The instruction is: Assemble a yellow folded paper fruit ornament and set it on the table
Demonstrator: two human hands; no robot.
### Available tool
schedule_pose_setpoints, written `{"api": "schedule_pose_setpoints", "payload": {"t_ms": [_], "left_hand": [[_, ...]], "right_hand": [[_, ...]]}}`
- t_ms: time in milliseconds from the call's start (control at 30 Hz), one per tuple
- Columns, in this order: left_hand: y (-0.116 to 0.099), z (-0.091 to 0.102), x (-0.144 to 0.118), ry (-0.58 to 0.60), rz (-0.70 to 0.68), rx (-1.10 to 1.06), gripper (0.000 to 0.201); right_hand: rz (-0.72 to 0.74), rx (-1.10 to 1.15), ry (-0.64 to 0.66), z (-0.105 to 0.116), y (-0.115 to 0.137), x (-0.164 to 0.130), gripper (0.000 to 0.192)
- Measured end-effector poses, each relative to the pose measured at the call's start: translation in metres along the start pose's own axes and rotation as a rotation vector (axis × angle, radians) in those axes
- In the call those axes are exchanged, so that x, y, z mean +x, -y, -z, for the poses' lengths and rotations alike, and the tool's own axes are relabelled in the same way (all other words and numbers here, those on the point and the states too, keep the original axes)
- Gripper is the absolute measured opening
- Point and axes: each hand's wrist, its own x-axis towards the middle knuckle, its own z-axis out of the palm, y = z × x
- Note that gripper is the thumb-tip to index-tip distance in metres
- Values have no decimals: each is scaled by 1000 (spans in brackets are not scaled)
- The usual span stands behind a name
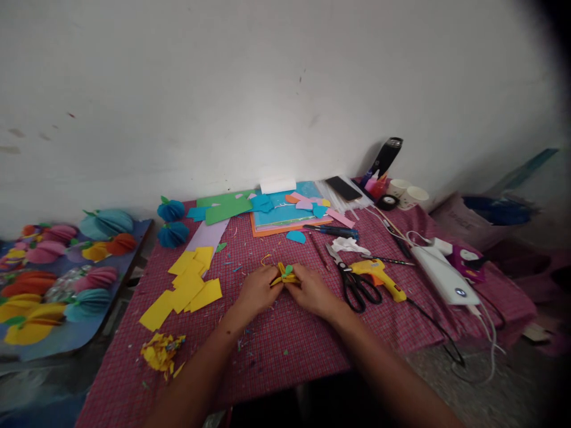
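Observation:
Between my two hands is a small yellow paper pumpkin point(280, 277) with a green paper leaf point(288, 270) on top. My left hand point(259, 290) grips its left side with the fingers closed. On the other side my right hand point(311, 290) pinches it, thumb and fingers near the leaf. Parts of the paper are covered by my fingers. Yellow paper pieces point(190, 285) lie left of my left hand. To the right of my right hand are black-handled scissors point(354, 285) and a yellow glue gun point(379, 276).
Crumpled yellow scraps point(163, 353) lie at front left. Blue paper pumpkins point(172, 234) stand at the table's back left; more fill a side board point(80, 345). Coloured sheets point(285, 208), a phone point(343, 188), a black bottle point(387, 156), paper cups point(414, 197) and a white power bank point(439, 276) surround the work area.

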Motion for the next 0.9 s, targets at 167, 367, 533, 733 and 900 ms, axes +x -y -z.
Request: {"api": "schedule_pose_setpoints", "payload": {"t_ms": [167, 367, 533, 733, 900], "left_hand": [[-1, 20, -1, 63, -26, -166, 7], [0, 35, -2, 71, -77, -252, 16], [4, 36, -3, 30, -55, -255, 20], [5, 38, -5, -156, 32, -314, 22], [4, 36, -5, -130, -111, -333, 31]], "right_hand": [[57, 123, 15, 17, 5, -4, 48], [89, 330, 29, 32, 1, -10, 63], [65, 453, -39, 40, -5, -9, 37], [-7, 347, -113, 39, -10, -4, 17], [26, 264, -197, 41, -6, -3, 8]]}}
